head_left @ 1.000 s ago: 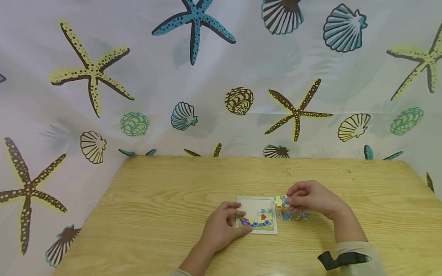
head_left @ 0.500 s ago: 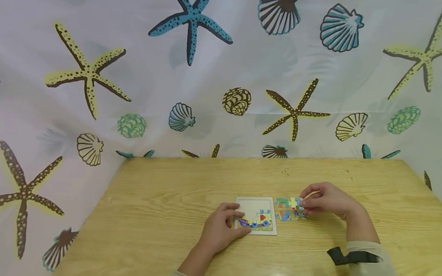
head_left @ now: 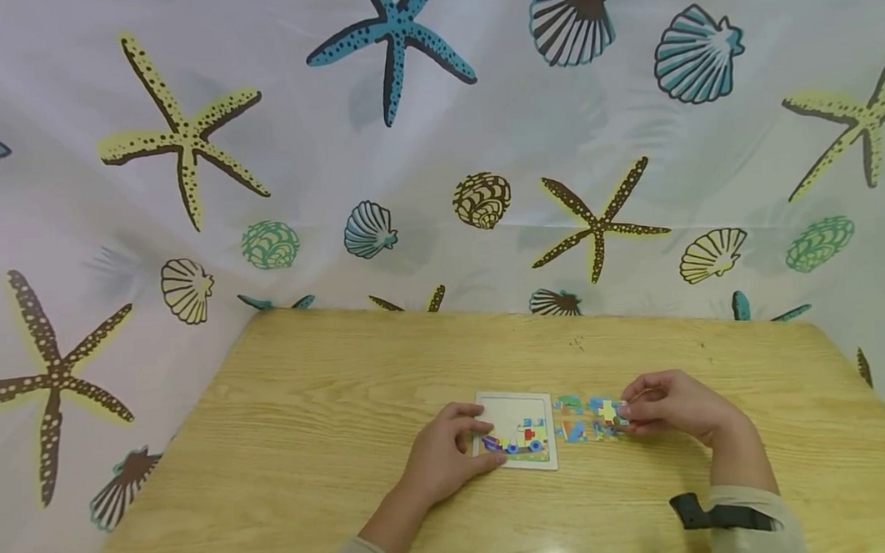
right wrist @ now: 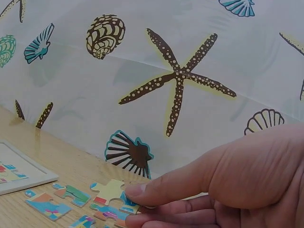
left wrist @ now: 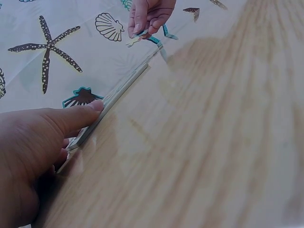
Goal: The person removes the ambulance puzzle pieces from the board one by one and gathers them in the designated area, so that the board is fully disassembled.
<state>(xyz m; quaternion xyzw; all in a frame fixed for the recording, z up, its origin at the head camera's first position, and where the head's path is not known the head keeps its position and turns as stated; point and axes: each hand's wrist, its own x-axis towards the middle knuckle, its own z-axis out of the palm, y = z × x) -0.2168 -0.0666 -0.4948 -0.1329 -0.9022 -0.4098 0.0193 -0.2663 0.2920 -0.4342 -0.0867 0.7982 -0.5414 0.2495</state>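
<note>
A yellow puzzle piece with blue at one end is pinched between the thumb and fingers of a person's right hand, just above or against the far end of a cluster of loose pieces on a wooden table; from these angles it is hard to say whether it touches those beneath. Nearest the held piece in the right wrist view lie a green-marked piece, a blue-and-orange piece and a multicolored piece, the last partly hidden by the fingers.

To the left of the cluster and just beside it, a square puzzle board with a pale rim lies flat on the tabletop. Its lower part carries a picture of a vehicle with blue wheels and a patch of red; the upper part shows bare, pale backing. The person's left hand holds the board at its left side, fingers along the left edge and thumb over the near rim, close to the corner.

Beige sleeves cover both forearms, a black strap around the right one. Behind the table hangs a white cloth printed with blue, yellow and brown starfish and with seashells.
</note>
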